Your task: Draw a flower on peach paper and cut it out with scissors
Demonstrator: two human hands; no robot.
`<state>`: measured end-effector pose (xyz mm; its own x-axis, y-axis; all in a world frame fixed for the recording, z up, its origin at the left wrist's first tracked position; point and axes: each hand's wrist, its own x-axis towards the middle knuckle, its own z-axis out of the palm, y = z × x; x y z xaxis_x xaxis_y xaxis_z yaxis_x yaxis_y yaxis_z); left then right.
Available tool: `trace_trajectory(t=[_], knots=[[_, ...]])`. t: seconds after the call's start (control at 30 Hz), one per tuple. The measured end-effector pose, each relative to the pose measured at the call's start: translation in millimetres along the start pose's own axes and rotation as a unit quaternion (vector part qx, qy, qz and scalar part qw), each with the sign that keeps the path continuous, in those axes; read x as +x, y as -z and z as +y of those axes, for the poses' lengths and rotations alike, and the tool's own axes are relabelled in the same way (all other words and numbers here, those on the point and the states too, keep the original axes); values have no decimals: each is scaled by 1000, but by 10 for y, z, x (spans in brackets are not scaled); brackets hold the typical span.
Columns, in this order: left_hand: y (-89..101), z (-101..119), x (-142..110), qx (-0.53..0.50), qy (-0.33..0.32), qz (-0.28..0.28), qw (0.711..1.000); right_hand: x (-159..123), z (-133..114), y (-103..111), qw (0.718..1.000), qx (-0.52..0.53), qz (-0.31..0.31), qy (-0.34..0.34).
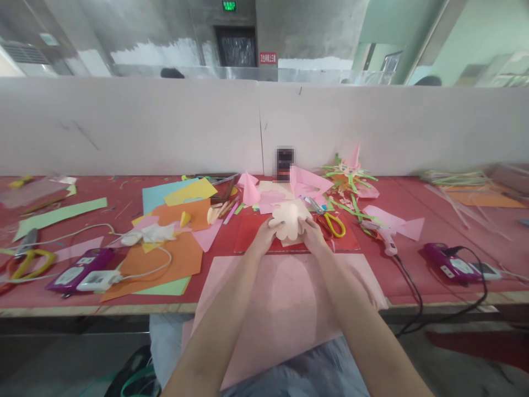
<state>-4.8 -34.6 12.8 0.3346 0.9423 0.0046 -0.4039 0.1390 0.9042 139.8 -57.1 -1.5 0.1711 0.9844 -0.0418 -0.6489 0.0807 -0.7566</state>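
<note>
Between my two hands is a cream paper flower with a scalloped edge, raised a little over the red mat. My left hand grips its left side, and my right hand has its right side between thumb and fingers. Fingertips behind the paper are hidden. Just right of my right hand lie scissors with yellow handles. A large pink sheet covers the table edge and my lap under my forearms.
Orange paper and a purple power strip lie at left, near other scissors. A pink glue gun and another purple power strip are at right. A paper figure stands by the white partition.
</note>
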Motion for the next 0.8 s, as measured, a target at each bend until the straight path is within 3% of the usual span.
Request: trace_trajectory(t=[0.8], knots=[[36,-10,28,11,26,3,1000,-33,-87,-16,998,33,21,-39]])
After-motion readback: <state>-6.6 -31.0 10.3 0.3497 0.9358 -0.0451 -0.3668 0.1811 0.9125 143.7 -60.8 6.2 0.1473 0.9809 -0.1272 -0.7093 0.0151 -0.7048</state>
